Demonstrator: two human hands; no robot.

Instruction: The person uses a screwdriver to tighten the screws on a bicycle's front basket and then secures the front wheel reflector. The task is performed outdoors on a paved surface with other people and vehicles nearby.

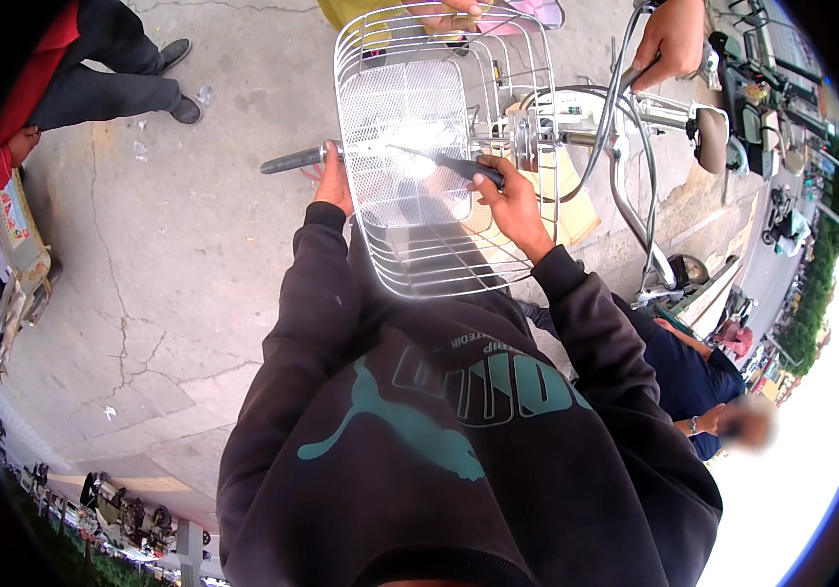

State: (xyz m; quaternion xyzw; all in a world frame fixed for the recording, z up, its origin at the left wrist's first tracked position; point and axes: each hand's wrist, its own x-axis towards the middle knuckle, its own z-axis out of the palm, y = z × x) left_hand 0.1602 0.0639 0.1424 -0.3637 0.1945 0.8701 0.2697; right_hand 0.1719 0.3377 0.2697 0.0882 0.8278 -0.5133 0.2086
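A silver wire basket (pixel 390 88) with a mesh bottom is tilted in front of me. My left hand (pixel 334 181) grips beside its left edge, at a bar with a black rubber grip (pixel 287 160); its fingertips are partly hidden. Inside the basket's outline, my right hand (pixel 504 196) is closed on a black-handled tool (pixel 463 168), its thin shaft pointing left over the mesh, where glare hides the tip. Another person's hand (pixel 444 15) touches the top of the basket, and another hand (pixel 664 44) grips the handlebar at upper right, among cables (pixel 646 147).
A person in red and dark trousers (pixel 106 78) stands at left, beside a worn box (pixel 13 225). At lower right is a person in dark blue (pixel 688 382). Cracked pavement (pixel 165 293) lies below, cardboard (pixel 576 220) under the bike parts, and parked vehicles (pixel 781 225) line the right.
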